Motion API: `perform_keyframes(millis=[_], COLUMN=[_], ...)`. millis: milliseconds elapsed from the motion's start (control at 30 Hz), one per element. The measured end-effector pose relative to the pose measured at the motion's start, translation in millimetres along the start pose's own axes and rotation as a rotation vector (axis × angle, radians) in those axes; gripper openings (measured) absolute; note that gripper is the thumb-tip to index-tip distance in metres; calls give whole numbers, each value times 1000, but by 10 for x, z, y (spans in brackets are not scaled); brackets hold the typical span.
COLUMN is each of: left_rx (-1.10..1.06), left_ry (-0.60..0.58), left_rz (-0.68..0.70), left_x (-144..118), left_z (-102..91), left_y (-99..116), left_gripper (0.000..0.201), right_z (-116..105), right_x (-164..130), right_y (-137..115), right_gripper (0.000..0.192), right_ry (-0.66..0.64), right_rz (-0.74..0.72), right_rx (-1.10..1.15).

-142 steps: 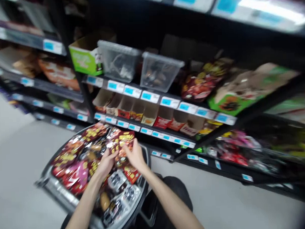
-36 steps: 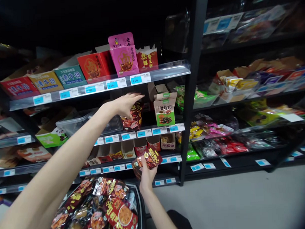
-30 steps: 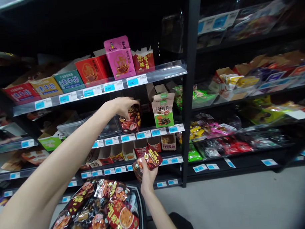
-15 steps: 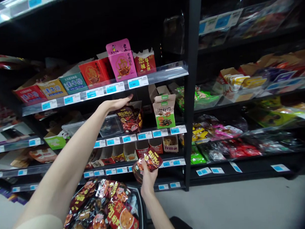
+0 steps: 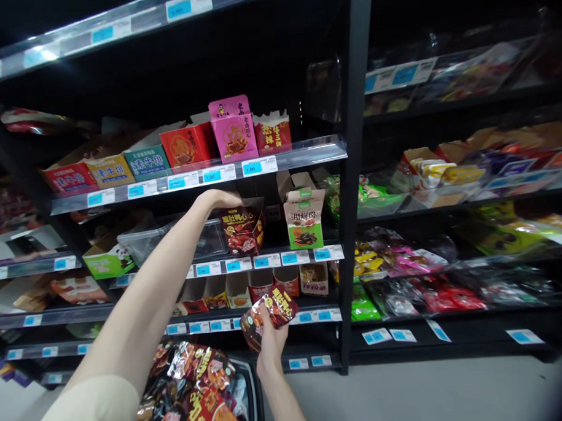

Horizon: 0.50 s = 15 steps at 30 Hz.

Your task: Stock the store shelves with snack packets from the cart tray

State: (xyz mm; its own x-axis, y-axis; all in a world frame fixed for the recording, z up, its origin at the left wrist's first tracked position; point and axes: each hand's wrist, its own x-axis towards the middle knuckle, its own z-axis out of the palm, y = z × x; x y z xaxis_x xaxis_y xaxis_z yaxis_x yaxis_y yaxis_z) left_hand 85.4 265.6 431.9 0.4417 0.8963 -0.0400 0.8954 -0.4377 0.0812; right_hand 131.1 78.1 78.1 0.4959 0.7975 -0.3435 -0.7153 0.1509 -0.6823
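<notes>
My left hand [image 5: 226,199] reaches over the top of a dark brown display box [image 5: 242,233] on the middle shelf. Its fingers dip behind the box front, so I cannot see whether they grip anything. Lower down, my right hand [image 5: 272,341] is closed on shiny dark red snack packets [image 5: 280,306], the thumb lying across them; they overlap and seem to be two. Below my arms, a black-rimmed basket [image 5: 254,383] holds many snack packets [image 5: 198,367] in dark red, brown and orange-red.
A pink box [image 5: 233,129] and a red box [image 5: 185,146] stand on the shelf above. A green-and-white box [image 5: 304,219] is right of the brown one. Clear shelf lips [image 5: 306,153] with price tags jut forward. A black upright [image 5: 353,189] divides the shelves.
My left hand has bent down at the wrist, its fingers going into the brown box. The right hand still holds its packets. The view has tilted up slightly, so the basket shows lower.
</notes>
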Motion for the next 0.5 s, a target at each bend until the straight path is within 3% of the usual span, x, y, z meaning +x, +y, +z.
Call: perform_keyframes(millis=[200,500], left_rx=[-43,0], left_ry=[138,-90], left_rz=[12,-43], left_x=[12,348], left_z=[5,148], left_y=[-101,47], left_gripper=[51,51], right_z=[-8,-49], right_x=[-45,-17], right_y=[14,63], right_gripper=[93,91], right_ry=[-30,-76], right_rz=[1,60], right_rx=[17,58])
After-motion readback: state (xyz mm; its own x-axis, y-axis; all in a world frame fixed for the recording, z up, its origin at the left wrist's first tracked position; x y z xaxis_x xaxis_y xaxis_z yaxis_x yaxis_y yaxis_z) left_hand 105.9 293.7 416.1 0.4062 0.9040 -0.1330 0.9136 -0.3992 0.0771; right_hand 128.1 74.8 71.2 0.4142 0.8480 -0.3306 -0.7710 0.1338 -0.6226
